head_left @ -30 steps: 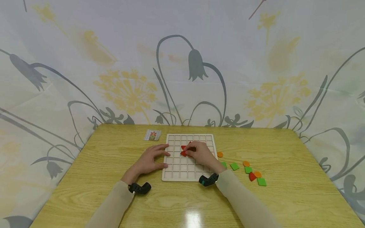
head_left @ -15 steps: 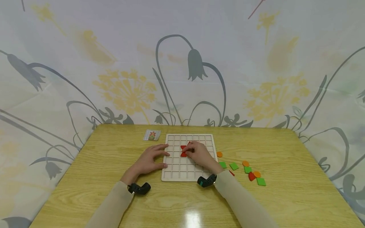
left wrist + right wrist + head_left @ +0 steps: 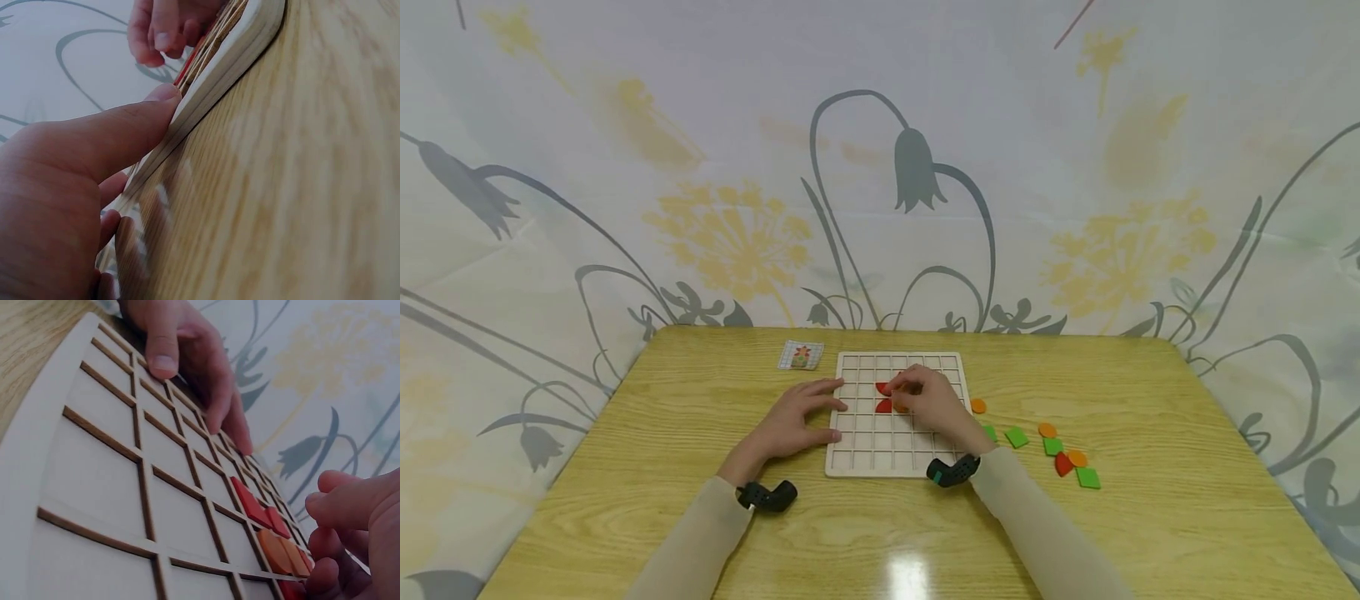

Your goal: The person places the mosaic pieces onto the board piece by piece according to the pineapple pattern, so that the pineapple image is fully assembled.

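A pale wooden grid board [image 3: 857, 460] lies on the table. My left hand [image 3: 793, 421] rests along its left edge with fingers spread; in the left wrist view the thumb [image 3: 134, 128] touches the rim. Low over the middle of the board hovers my right hand [image 3: 931, 402], fingers loosely bent, nothing visible between them. Red pieces [image 3: 883, 407] sit in the cells under its fingertips. In the right wrist view an orange piece [image 3: 274, 550] lies in the grid beside a red piece [image 3: 250, 503]. The right hand partly covers this cluster.
A small printed card [image 3: 801, 355] with a figure on a grid lies beyond the left hand. Right of the board are loose green squares [image 3: 1017, 437], orange discs [image 3: 1047, 431] and a red piece [image 3: 1063, 464]. A patterned cloth [image 3: 880, 167] hangs behind the table.
My right hand has shifted slightly right and its fingertips have drawn back from the red pieces, baring more of them and some orange. The left hand stays in place.
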Tool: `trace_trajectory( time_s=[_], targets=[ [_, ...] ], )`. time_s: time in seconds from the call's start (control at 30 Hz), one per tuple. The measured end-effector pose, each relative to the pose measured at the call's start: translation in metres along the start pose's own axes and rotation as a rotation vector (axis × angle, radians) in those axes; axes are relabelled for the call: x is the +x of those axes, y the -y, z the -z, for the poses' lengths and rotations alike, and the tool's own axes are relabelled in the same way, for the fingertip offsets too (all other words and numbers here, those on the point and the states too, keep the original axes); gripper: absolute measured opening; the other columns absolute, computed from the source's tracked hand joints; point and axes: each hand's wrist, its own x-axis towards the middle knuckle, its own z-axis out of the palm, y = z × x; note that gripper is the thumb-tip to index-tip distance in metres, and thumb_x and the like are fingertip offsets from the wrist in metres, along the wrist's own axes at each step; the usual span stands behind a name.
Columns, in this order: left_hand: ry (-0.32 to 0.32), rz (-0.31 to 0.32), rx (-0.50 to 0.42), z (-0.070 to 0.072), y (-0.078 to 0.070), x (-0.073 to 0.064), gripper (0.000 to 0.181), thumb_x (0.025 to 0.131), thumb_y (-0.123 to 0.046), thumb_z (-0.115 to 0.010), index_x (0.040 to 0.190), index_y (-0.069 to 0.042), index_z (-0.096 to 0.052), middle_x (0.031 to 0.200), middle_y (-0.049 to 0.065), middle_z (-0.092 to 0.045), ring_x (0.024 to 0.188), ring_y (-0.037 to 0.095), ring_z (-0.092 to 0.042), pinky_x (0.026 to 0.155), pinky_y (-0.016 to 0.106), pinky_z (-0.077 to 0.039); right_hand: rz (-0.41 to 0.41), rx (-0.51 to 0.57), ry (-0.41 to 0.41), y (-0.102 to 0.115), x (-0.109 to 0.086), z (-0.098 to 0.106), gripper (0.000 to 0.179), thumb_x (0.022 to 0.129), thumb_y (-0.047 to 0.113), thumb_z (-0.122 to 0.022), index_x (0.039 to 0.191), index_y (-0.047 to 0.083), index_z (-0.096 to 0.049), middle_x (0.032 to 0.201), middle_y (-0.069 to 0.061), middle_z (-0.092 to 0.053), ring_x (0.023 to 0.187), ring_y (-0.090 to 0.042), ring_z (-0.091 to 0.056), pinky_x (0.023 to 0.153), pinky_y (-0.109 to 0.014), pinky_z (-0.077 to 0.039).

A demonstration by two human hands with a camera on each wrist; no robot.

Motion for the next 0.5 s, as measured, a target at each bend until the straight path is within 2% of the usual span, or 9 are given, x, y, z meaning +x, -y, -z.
trace_trajectory(
  time_s=[0.17, 0.4, 0.5],
  targets=[
    [0.003, 0.006, -0.001, 0.0, -0.002, -0.001, 0.038, 0.086, -0.033, -0.078, 0.12, -0.016, -0.071, 0.154, 0.006, -0.043, 0.141, 0.036, -0.035, 0.112, 0.059, -0.025, 0.015, 0.03, -0.053, -0.002, -0.001, 0.018, 0.011, 0.093, 0.007, -0.07, 0.102, 0.008, -0.077, 0.103, -0.002, -0.068, 0.084, -0.018, -0.061, 0.071, -0.032, -0.05],
    [0.008, 0.012, 0.013, 0.001, -0.002, -0.001, 0.038, 0.086, -0.034, -0.077, 0.12, -0.017, -0.071, 0.154, 0.005, -0.043, 0.141, 0.035, -0.035, 0.113, 0.058, -0.025, -0.106, 0.017, -0.087, -0.008, -0.016, 0.054, 0.015, 0.097, 0.01, -0.066, 0.108, 0.006, -0.074, 0.107, -0.006, -0.068, 0.09, -0.022, -0.06, 0.078, -0.037, -0.05],
    [0.008, 0.011, 0.014, 0.001, -0.001, -0.001, 0.039, 0.086, -0.034, -0.077, 0.12, -0.017, -0.071, 0.154, 0.005, -0.043, 0.141, 0.035, -0.035, 0.113, 0.058, -0.024, -0.132, -0.008, -0.101, -0.015, -0.025, 0.069, 0.015, 0.097, 0.011, -0.066, 0.109, 0.006, -0.074, 0.108, -0.008, -0.068, 0.091, -0.023, -0.059, 0.081, -0.039, -0.05]
  ],
)
